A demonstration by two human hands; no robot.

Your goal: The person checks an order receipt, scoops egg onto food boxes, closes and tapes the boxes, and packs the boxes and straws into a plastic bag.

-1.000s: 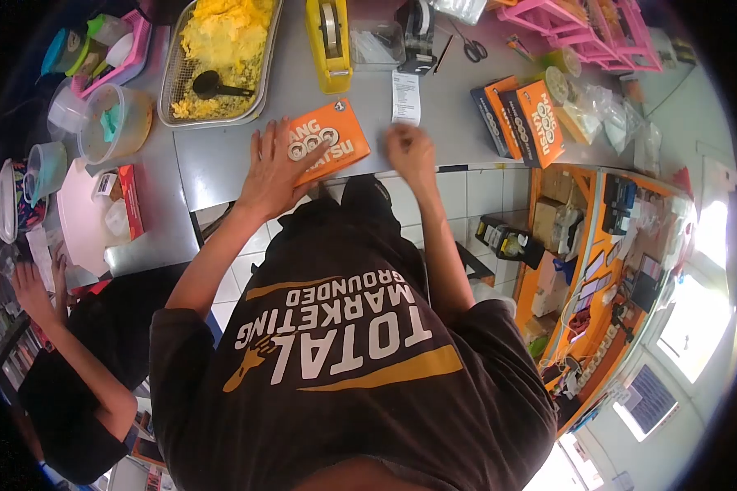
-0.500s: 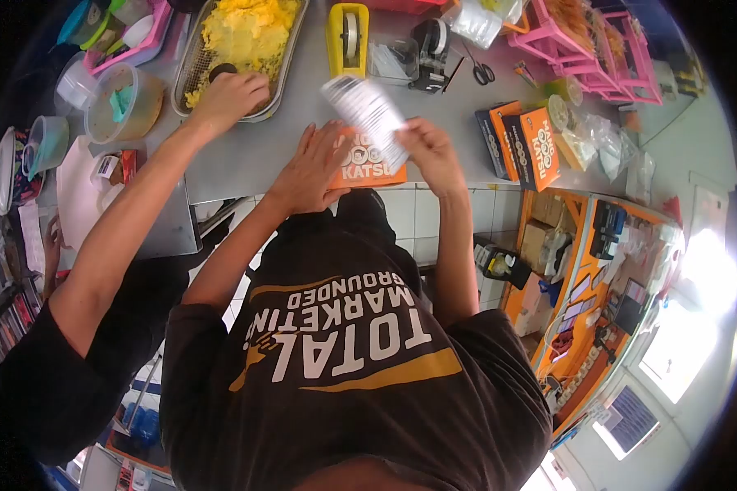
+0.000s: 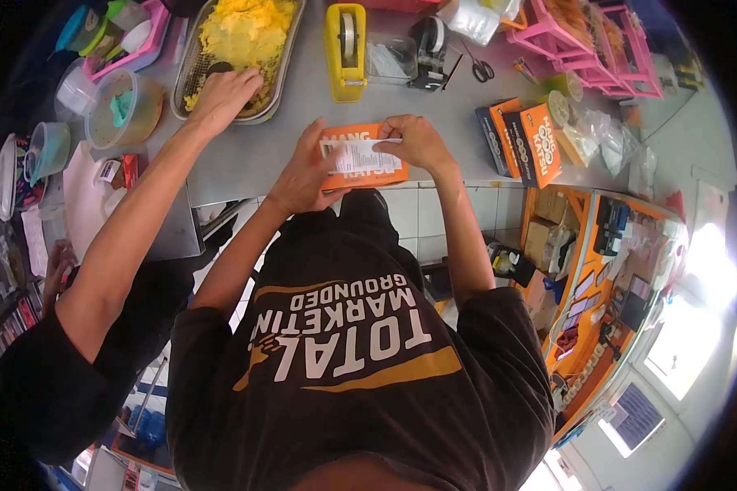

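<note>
An orange "Mang Katsu" box [image 3: 364,131] lies at the counter's near edge in front of my body. My left hand [image 3: 303,168] grips its left side, fingers along the far part and thumb at the near corner. Across the box top lies a white printed paper slip [image 3: 354,157], covering part of the lettering. My right hand [image 3: 418,141] pinches the slip's right end between thumb and fingers, over the box's right side. Beyond the box stands a yellow tape dispenser [image 3: 346,78].
Orange-and-black boxes [image 3: 522,141] stand at right, with scissors [image 3: 482,70] behind them. A co-worker's hand [image 3: 225,98] reaches into a metal tray [image 3: 280,90] of yellow food at left. Plastic tubs [image 3: 143,123] and a pink rack [image 3: 630,78] flank the counter.
My right hand has lowered the slip from a raised, tilted position to level on the box. My left hand has moved from the box's top to its left side.
</note>
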